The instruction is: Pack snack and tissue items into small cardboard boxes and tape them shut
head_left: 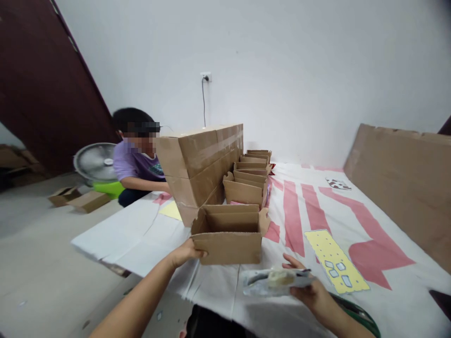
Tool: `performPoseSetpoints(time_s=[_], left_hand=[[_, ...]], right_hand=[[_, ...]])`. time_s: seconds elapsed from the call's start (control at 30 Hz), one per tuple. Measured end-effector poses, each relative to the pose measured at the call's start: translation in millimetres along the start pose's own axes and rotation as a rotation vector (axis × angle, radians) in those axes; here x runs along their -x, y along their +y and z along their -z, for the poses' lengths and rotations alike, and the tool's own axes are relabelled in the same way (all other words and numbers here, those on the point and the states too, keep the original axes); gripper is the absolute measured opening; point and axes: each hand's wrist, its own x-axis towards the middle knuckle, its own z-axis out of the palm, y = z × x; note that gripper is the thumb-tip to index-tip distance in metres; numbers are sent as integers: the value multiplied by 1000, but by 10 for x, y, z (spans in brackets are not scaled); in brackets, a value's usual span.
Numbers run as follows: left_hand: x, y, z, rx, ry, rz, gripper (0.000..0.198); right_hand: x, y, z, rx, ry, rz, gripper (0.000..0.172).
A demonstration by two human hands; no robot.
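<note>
An open cardboard box (229, 248) stands near the front edge of the cloth-covered table, its flaps up and its inside dark. My left hand (188, 252) grips the box's front left corner. To the right of the box, my right hand (306, 281) holds a clear plastic packet (276, 280) with something pale and dark inside; the contents are too blurred to name. Behind the near box, several more open boxes (244, 190) stand in a row along a wall of stacked brown cartons (197, 169).
A person (139, 162) in a purple shirt sits behind the cartons at left. A yellow card (336, 260) lies on the patterned tablecloth (373, 258). A large cardboard panel (401, 183) stands at right. A dark green round object (359, 315) sits beside my right forearm.
</note>
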Motion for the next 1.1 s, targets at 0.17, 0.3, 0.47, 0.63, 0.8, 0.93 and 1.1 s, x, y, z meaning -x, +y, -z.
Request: performPoseSetpoints(time_s=[0.17,0.3,0.47,0.63,0.8,0.93,1.1], left_hand=[[-101,24,-84,52,2,-22,48],[-40,28,-149,74,37,-56,50],[59,-55,-228,66,226,-55,50],[-35,-184,-247,128,301,-127,64],[-143,-297,-240,250,322,-136,66],[-175,-346,-224,312,324,-144,58],[-212,-375,-215,357,289,-138,59]], right_hand=[[-371,274,-528,-9,37,78,86],[-629,398,-868,-13,110,183,79],[-728,369,-1086,69,143,245,60],[-818,345,-1192,217,198,192,67],[-814,320,-1127,340,139,239,87],[-739,280,-979,233,108,334,51],[-971,367,-782,87,263,197,39]])
